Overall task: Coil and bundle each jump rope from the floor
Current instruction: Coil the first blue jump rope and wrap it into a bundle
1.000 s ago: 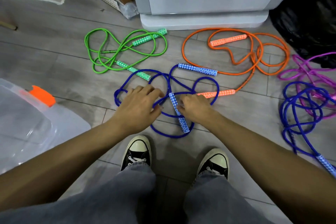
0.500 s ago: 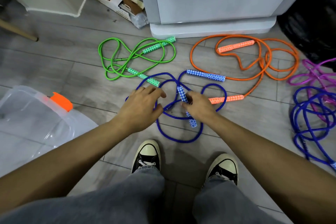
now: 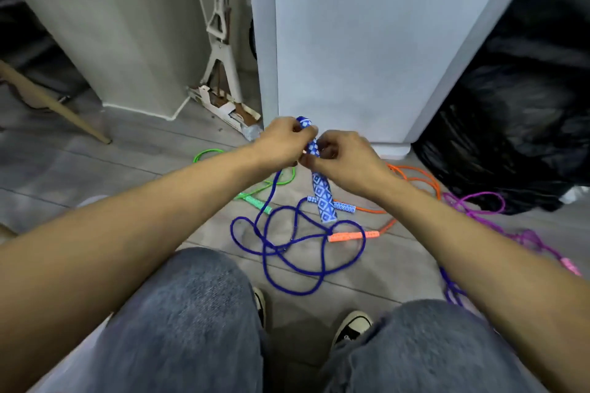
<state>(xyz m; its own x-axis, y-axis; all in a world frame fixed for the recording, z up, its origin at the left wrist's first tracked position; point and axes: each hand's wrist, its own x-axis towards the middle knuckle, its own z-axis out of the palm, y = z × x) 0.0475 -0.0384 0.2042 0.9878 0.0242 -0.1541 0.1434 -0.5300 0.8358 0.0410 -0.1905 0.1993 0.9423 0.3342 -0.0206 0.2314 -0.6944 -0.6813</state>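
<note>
Blue jump rope (image 3: 301, 293): one patterned handle (image 3: 322, 198) is up off the floor, held roughly upright in front of the white cabinet (image 3: 351, 41). The cord drops from under the left hand and lies in loose crossing loops on the floor ahead of the knees. The second blue handle (image 3: 343, 207) lies flat just behind the raised one.

Left hand (image 3: 281, 140): fingers curled round the handle's top end. Right hand (image 3: 346, 156): curled on it just below, looks like a pinch. Exact contact is blurred.

My read: coil not started, only one end secured.
- Anchor the handle in one hand and free the other to feed cord.
- Lift the cord clear before drawing it in, since the loops cross each other and could cinch into a knot.
- Orange handle (image 3: 352, 236) sits at a blue crossing and green handle (image 3: 255, 199) is right beside the cord. Either could get dragged along.
- Grab the second handle early so both ends bundle together.

Floor (image 3: 95, 153): grey wood-look planks that look smooth, so cord should slide easily.

Room is cramped. Black bag (image 3: 510, 124) is at right, with a purple rope (image 3: 472, 201) in front of it. A mop-like tool (image 3: 220, 35) and a torn cardboard box (image 3: 223, 108) sit in the gap left of the cabinet. A wooden stick (image 3: 54, 102) is at far left.
</note>
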